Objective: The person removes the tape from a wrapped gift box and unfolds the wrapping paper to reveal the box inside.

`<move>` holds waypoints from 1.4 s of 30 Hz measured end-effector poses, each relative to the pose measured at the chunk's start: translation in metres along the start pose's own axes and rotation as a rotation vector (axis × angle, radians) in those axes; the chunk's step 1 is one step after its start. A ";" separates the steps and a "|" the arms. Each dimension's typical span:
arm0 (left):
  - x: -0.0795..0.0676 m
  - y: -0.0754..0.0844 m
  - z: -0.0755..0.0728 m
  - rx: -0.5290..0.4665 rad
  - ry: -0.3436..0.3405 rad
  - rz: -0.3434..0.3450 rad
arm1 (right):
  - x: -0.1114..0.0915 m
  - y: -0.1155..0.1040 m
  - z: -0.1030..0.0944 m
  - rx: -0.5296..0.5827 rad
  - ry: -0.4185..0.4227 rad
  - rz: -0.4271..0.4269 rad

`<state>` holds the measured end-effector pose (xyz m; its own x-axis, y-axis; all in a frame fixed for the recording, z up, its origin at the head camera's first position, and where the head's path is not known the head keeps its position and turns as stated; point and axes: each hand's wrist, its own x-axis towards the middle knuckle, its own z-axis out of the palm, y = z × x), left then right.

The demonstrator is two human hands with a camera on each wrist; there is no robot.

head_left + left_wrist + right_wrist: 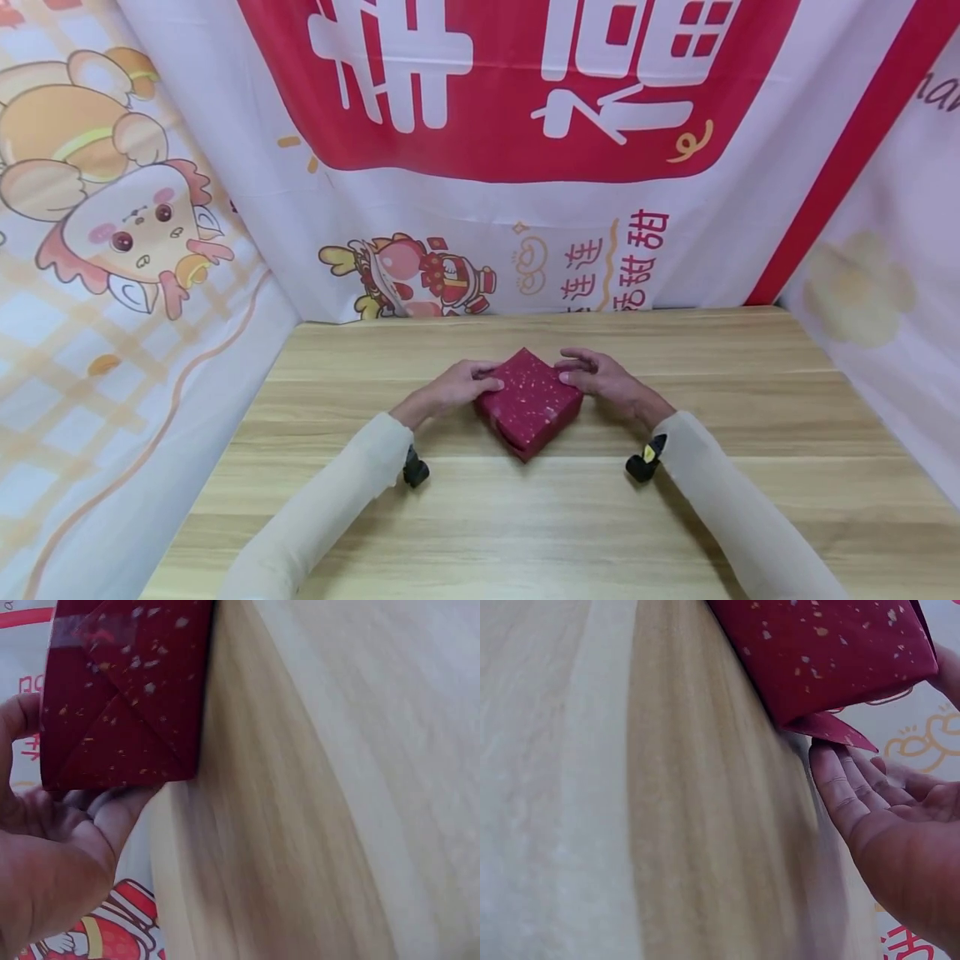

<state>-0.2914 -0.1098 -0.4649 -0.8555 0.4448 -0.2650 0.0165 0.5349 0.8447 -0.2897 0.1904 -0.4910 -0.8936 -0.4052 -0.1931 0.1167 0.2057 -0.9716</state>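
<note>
A box wrapped in dark red, gold-flecked paper [528,398] sits cornerwise on the wooden table between both hands. At its left corner the left hand [467,383] grips it, thumb on top and fingers behind. The left wrist view shows that side of the box [124,694] with creased, folded paper and a clear strip of tape. My right hand [603,382] rests its thumb on the right corner, index finger extended. In the right wrist view its fairly straight fingers [847,784] touch a loose pointed paper flap [832,729] sticking out from the box's end.
The wood-grain table [517,533] extends around the box. A white cloth backdrop with a red panel [525,150] hangs behind it, and printed cloths hang at both sides. A small black device [643,463] is strapped at the right wrist, another [415,468] at the left.
</note>
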 end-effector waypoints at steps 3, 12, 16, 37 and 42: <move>-0.003 0.003 0.002 0.025 0.010 -0.015 | 0.000 0.001 0.000 0.052 0.016 0.031; -0.019 0.017 0.021 0.016 0.112 -0.088 | -0.003 0.005 -0.005 0.164 0.030 0.008; -0.025 0.025 0.031 -0.013 0.156 -0.114 | -0.005 0.008 -0.006 0.149 0.036 -0.010; -0.028 0.030 0.048 -0.169 0.295 -0.147 | -0.010 -0.011 0.020 0.210 0.202 0.069; -0.026 0.028 0.044 -0.230 0.271 -0.154 | -0.012 -0.010 0.019 0.200 0.200 0.060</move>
<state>-0.2456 -0.0749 -0.4548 -0.9452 0.1492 -0.2905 -0.2131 0.3924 0.8948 -0.2723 0.1761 -0.4812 -0.9479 -0.2099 -0.2397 0.2376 0.0358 -0.9707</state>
